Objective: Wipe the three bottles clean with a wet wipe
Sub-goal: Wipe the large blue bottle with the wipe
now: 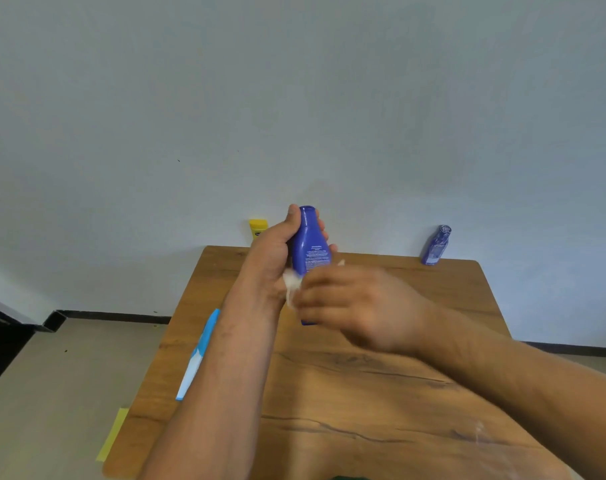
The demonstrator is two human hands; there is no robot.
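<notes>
- Head view: left hand [272, 252] grips blue bottle [310, 245], held up at 12 o'clock; right hand [351, 306] pinches wipe [291, 282] on its base.
- Wiping step; next likely needs turning it. Yellow bottle [258, 228] at 11, purple bottle [436, 245] at 1 o'clock.

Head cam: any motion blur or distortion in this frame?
Head view: right hand and wipe smeared by motion; left hand and bottle sharper; table edges splay from the wide-angle lens; light soft, no glare.
</notes>
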